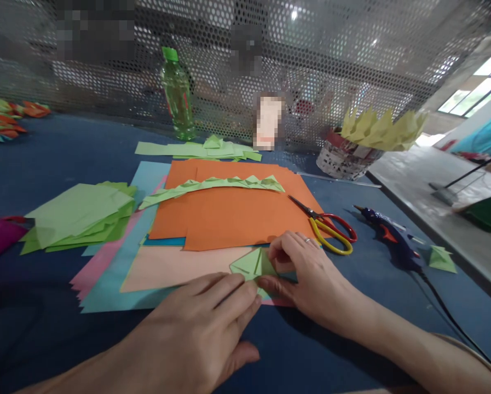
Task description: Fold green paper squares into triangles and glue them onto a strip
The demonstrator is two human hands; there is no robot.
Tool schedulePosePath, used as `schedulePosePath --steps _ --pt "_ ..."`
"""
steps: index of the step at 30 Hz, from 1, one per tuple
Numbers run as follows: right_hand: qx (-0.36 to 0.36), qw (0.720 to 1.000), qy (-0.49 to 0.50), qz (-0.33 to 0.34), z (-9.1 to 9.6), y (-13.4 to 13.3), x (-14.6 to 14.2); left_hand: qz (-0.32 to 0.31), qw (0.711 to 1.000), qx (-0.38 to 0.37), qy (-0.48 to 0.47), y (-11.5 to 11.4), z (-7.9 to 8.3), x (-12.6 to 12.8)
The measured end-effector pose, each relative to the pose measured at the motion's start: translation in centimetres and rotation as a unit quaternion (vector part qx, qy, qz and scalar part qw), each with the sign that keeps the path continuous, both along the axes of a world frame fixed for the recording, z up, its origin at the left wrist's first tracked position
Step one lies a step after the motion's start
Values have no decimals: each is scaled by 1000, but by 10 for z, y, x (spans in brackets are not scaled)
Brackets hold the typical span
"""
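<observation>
A small folded piece of light green paper (249,264) lies on the front of the coloured paper stack, with creased triangular flaps. My left hand (206,323) rests with its fingers stretched out, the fingertips touching the paper's near left edge and the thumb apart. Its right side is between the curled fingers and thumb of my right hand (311,273), which wears a ring. Beyond them, a green paper strip with a row of folded points (224,183) crosses the orange sheets (229,216). Scissors with red and yellow handles (327,227) lie to the right, blades slightly apart.
At the left is a pile of green paper squares (79,213). A glue gun (388,235) with a cord and a folded green piece (442,259) lie right. Behind stand a green-capped bottle (177,98), green strips (179,149) and a container with a yellow paper crown (380,131).
</observation>
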State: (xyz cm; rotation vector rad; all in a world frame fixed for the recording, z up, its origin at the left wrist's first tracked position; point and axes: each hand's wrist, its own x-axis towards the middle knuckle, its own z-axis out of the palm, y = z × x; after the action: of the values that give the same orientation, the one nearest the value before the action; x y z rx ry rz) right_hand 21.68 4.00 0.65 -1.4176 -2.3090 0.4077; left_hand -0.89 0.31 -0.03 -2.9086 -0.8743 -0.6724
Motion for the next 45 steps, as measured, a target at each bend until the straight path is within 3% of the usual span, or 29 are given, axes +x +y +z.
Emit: schedulePosePath --steps 8,14,20,29,34,45 --pt "-8 999 12 30 -1 1 4 18 1000 4 -24 -7 -3 -1" --pt "7 985 84 149 -1 8 14 -13 1000 -9 -10 1 3 -2" --pt "21 975 -8 222 5 12 15 -2 1000 9 -16 3 12 1" --pt "80 968 26 237 6 20 15 -3 998 52 -28 5 9 3" --pt "99 972 53 207 9 14 18 -10 994 98 -54 8 10 1" --pt "-32 979 117 162 0 -1 16 32 994 93 -51 6 9 -1"
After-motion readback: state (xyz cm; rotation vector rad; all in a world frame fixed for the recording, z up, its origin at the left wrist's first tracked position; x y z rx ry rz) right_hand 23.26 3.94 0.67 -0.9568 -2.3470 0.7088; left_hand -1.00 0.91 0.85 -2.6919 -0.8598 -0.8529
